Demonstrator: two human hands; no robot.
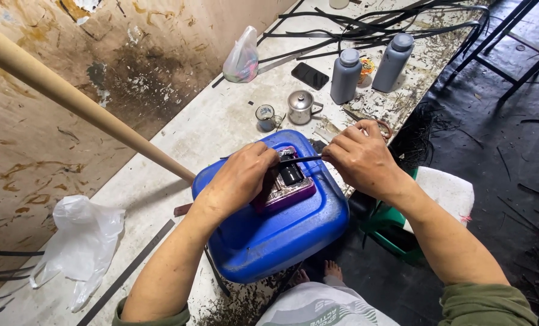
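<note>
A blue plastic jerrycan (pixel 269 229) lies on its side on the worktable in front of me. On top of it rests a small purple block (pixel 284 188) with a black and silvery top. My left hand (pixel 239 178) presses on the block's left side and pinches one end of a thin black strip (pixel 302 160). My right hand (pixel 360 157) grips the strip's other end, holding it stretched across the block.
A long wooden pole (pixel 70 96) slants in from the upper left. Two grey bottles (pixel 345 75), a steel pot (pixel 301 107), a small cup (pixel 265 115), a phone (pixel 310 75), plastic bags (pixel 79 241) and black strips (pixel 372 27) lie on the table. A green stool (pixel 396 235) stands below.
</note>
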